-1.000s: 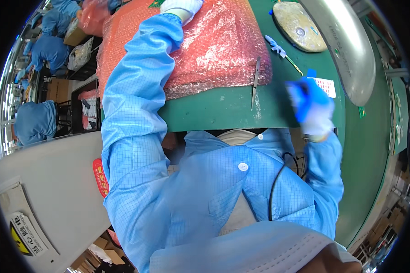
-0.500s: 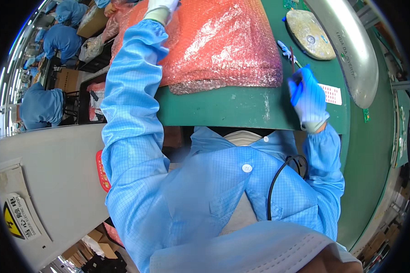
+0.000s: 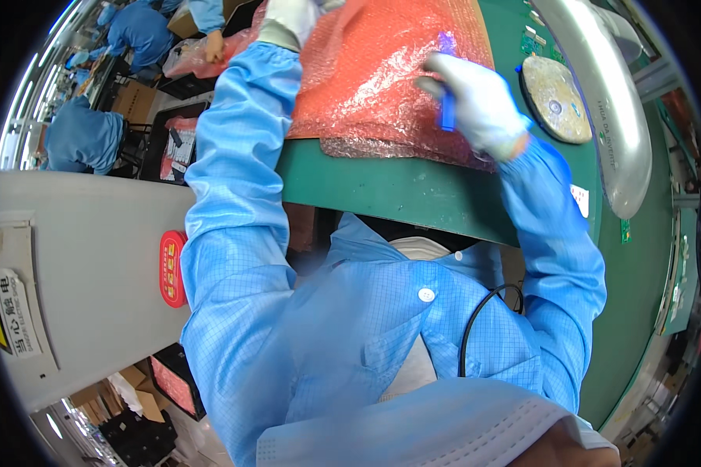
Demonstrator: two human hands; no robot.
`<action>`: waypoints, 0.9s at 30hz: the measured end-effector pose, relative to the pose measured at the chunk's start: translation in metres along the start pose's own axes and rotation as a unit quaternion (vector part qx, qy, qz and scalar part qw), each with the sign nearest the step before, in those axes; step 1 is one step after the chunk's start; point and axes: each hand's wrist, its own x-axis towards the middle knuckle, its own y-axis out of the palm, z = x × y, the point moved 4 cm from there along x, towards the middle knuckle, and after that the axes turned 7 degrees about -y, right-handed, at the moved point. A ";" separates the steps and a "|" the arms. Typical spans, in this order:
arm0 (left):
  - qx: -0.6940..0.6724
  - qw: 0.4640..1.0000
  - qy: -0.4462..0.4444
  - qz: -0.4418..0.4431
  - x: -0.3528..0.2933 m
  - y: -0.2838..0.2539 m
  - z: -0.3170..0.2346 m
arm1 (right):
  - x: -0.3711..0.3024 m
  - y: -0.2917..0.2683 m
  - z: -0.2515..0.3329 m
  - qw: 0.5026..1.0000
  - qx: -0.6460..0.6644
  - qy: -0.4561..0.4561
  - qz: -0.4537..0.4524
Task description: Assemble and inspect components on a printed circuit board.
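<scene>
A stack of pink bubble wrap [image 3: 366, 86] covers the far middle of the green bench. My right hand [image 3: 475, 101], in a white glove, is over the right part of the wrap. Its fingers are closed round a slim blue tool [image 3: 447, 109], which sticks out above and below the grip; what kind it is I cannot make out. My left hand [image 3: 290, 22], also gloved, lies at the wrap's far left part, at the upper edge of the picture. Its fingers are largely cut off there.
Right of the wrap lies a worn, rounded plate [image 3: 554, 97] beside a long silver lamp-like housing [image 3: 619, 117]. Small green circuit boards [image 3: 533, 35] sit farther back. A white label sheet [image 3: 579, 199] shows by my right sleeve. Co-workers in blue [image 3: 82, 136] are at the left.
My right hand has moved left and away from me, from the bench's right side to over the wrap, carrying the blue tool. My left hand stays at the wrap. The view has shifted slightly.
</scene>
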 end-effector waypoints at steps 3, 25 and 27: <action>-0.053 0.998 -0.013 -0.006 0.007 -0.009 0.012 | 0.065 0.048 0.033 0.989 -0.055 -0.101 0.095; -0.225 0.966 -0.051 0.117 -0.111 0.046 -0.044 | 0.028 0.012 -0.072 0.727 0.564 0.312 -0.237; -0.310 0.924 -0.154 0.161 -0.120 0.054 -0.009 | 0.008 0.004 -0.067 0.697 0.618 0.314 -0.186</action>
